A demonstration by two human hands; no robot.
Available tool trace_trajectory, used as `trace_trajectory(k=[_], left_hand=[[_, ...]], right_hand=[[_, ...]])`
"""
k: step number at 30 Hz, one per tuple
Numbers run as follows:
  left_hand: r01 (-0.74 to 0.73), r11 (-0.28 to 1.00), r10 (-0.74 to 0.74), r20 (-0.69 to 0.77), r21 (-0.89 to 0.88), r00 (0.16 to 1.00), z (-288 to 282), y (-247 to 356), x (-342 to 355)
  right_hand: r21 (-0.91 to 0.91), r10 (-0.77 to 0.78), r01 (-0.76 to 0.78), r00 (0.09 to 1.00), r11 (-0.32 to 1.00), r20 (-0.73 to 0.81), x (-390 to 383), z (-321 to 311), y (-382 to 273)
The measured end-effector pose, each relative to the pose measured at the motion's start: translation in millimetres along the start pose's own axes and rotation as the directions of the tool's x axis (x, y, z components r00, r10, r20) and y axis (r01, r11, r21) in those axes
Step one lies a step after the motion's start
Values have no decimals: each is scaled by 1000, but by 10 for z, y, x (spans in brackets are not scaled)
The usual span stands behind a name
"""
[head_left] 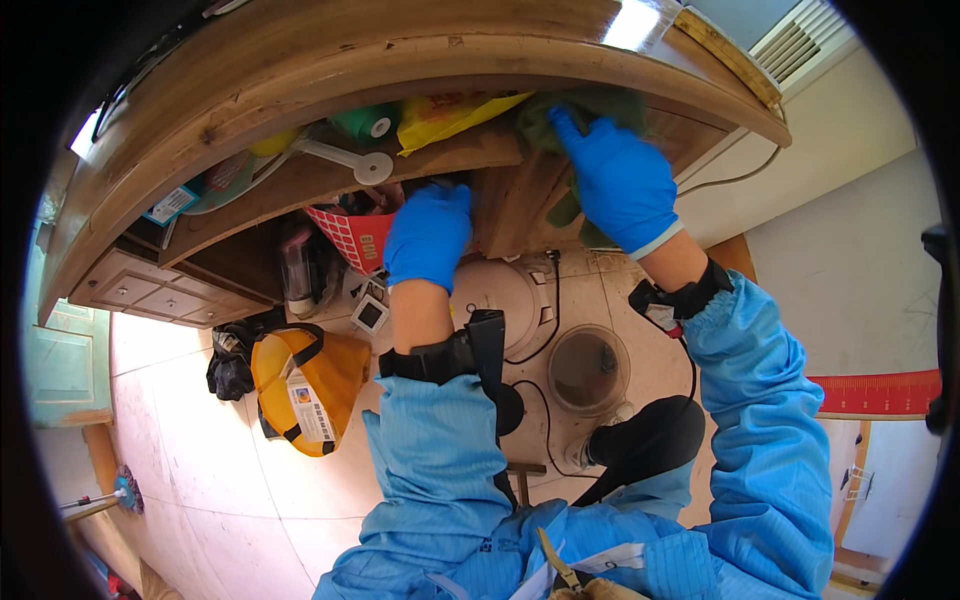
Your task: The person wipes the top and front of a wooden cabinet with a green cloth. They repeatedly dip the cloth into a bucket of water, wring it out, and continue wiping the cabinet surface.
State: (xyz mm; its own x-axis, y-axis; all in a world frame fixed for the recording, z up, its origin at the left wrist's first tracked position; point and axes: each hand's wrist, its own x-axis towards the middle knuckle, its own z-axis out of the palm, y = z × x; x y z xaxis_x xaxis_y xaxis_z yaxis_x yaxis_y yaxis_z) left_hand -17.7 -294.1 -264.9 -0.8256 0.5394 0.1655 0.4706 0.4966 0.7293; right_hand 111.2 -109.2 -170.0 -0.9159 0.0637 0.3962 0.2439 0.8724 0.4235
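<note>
Blue gloves cover both my hands. My left hand point(432, 235) is at the front of the wooden cabinet, beside a red plastic basket point(342, 238). Its fingers curl away from view under the upper shelf point(440, 158), near something dark, and what they hold is hidden. Higher and to the right, my right hand point(622, 180) grips a green cloth point(608, 103) against the cabinet's wooden front point(690, 145). The index finger points up along the cloth, and part of it hangs below the hand.
A yellow packet point(450, 118) and a white-handled tool point(345, 158) lie on the upper shelf. On the floor are a yellow bag point(305, 375), a round pale lidded object point(492, 300), a round container point(588, 370) and a black cable point(548, 425). The tabletop point(480, 45) overhangs my hands.
</note>
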Motion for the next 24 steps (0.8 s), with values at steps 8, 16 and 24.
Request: trace_trajectory(k=[8, 16, 24], left_hand=[[-56, 984, 75, -107, 171, 991, -67, -96, 57], [-155, 937, 178, -46, 314, 983, -148, -30, -18], [-374, 890, 341, 162, 261, 926, -52, -173, 118]], right_hand=[[-15, -102, 102, 995, 995, -10, -179, 433, -168], [-35, -89, 91, 995, 995, 39, -211, 471, -160], [-45, -53, 59, 991, 997, 126, -329, 464, -228]])
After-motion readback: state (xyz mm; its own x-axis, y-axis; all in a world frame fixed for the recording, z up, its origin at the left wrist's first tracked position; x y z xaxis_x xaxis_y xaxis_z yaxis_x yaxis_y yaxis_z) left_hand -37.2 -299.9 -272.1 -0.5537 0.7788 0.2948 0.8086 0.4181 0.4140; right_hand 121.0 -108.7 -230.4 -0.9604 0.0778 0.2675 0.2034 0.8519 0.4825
